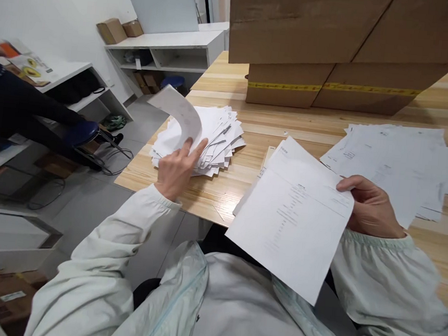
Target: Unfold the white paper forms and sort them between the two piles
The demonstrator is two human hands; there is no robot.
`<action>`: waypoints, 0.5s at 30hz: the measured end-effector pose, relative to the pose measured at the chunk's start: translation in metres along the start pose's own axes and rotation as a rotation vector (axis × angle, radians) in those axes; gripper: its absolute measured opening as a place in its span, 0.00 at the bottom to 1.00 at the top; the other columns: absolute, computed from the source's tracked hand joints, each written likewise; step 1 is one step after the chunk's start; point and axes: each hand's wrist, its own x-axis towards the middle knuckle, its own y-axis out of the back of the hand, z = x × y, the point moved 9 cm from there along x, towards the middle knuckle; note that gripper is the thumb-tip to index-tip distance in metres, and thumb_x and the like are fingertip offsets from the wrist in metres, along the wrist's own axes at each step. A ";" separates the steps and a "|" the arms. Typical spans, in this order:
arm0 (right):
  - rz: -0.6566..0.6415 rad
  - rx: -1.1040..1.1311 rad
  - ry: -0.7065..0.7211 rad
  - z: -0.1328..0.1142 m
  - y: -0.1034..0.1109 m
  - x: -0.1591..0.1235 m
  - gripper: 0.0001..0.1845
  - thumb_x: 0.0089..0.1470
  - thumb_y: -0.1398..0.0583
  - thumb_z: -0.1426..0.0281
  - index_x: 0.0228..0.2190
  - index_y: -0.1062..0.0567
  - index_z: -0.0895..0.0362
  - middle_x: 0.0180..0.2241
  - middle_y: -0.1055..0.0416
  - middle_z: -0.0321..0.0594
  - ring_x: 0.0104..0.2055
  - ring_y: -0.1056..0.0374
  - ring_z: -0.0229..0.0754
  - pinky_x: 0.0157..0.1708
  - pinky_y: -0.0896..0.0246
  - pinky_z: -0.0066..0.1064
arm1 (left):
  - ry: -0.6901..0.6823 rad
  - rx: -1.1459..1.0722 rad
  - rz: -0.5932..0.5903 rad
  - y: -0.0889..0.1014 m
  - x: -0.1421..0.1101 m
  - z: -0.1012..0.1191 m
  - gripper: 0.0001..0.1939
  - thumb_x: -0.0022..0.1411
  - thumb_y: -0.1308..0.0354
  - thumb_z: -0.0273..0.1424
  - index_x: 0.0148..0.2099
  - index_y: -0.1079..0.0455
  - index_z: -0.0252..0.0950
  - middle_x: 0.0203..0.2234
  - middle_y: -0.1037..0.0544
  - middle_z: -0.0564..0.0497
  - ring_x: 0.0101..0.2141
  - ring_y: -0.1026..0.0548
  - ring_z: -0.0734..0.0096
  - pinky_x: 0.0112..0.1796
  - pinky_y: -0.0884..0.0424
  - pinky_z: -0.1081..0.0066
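My left hand [177, 172] is over a messy pile of white papers [221, 136] at the table's left edge. A sheet of paper [179, 112] curls up from its fingers, its far end bent to the left in the air. How the fingertips meet that sheet is partly hidden. With the thumb on top and the fingers underneath, my right hand [375, 207] grips a printed sheet [290, 215] by its right edge. This sheet is tilted over the table's front edge, above my lap, and short lines of print run down its middle.
Another spread pile of printed papers [397, 157] lies on the right of the wooden table [278, 123]. Large cardboard boxes [290, 82] with yellow tape stand at the back. On the left are white shelves [172, 40], a blue stool [81, 133] and a person in dark trousers [29, 101].
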 end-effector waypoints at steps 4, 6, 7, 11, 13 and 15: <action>-0.079 -0.032 -0.074 0.010 -0.010 -0.005 0.22 0.23 0.19 0.65 0.23 0.20 0.53 0.25 0.25 0.36 0.24 0.30 0.35 0.23 0.33 0.25 | -0.099 -0.001 -0.097 -0.024 0.001 0.025 0.26 0.69 0.52 0.25 0.65 0.30 0.46 0.66 0.32 0.40 0.49 0.20 0.49 0.41 0.23 0.56; -0.131 -0.053 -0.075 0.013 -0.014 -0.003 0.22 0.21 0.19 0.68 0.23 0.19 0.53 0.25 0.24 0.36 0.24 0.30 0.35 0.24 0.32 0.25 | -0.152 -0.130 0.002 -0.013 -0.003 0.031 0.22 0.68 0.45 0.30 0.62 0.28 0.45 0.67 0.34 0.41 0.63 0.30 0.44 0.52 0.26 0.50; -0.148 -0.061 -0.067 0.014 -0.015 -0.002 0.22 0.21 0.19 0.69 0.23 0.19 0.53 0.25 0.24 0.36 0.24 0.30 0.35 0.24 0.32 0.24 | -0.168 -0.247 0.064 -0.006 -0.006 0.033 0.21 0.67 0.42 0.33 0.61 0.27 0.44 0.67 0.33 0.42 0.66 0.36 0.45 0.58 0.30 0.48; -0.158 -0.067 -0.005 0.011 -0.019 0.002 0.21 0.21 0.20 0.71 0.23 0.18 0.53 0.27 0.24 0.35 0.24 0.31 0.33 0.23 0.33 0.22 | -0.015 -1.063 -0.007 -0.009 -0.022 0.041 0.26 0.67 0.41 0.44 0.63 0.30 0.40 0.61 0.26 0.39 0.62 0.29 0.53 0.60 0.32 0.52; -0.174 -0.073 -0.007 0.012 -0.024 0.001 0.21 0.22 0.20 0.70 0.24 0.18 0.52 0.27 0.23 0.34 0.23 0.31 0.33 0.21 0.33 0.23 | 0.173 -1.511 -0.304 -0.039 -0.034 0.066 0.31 0.65 0.41 0.50 0.64 0.31 0.39 0.58 0.23 0.38 0.57 0.25 0.52 0.56 0.28 0.53; -0.193 -0.120 -0.006 0.013 -0.030 -0.002 0.20 0.24 0.20 0.67 0.25 0.18 0.52 0.26 0.23 0.35 0.22 0.31 0.35 0.19 0.34 0.24 | 0.342 -1.798 -0.586 -0.062 -0.049 0.097 0.33 0.59 0.36 0.52 0.59 0.26 0.37 0.55 0.21 0.39 0.55 0.23 0.48 0.54 0.27 0.53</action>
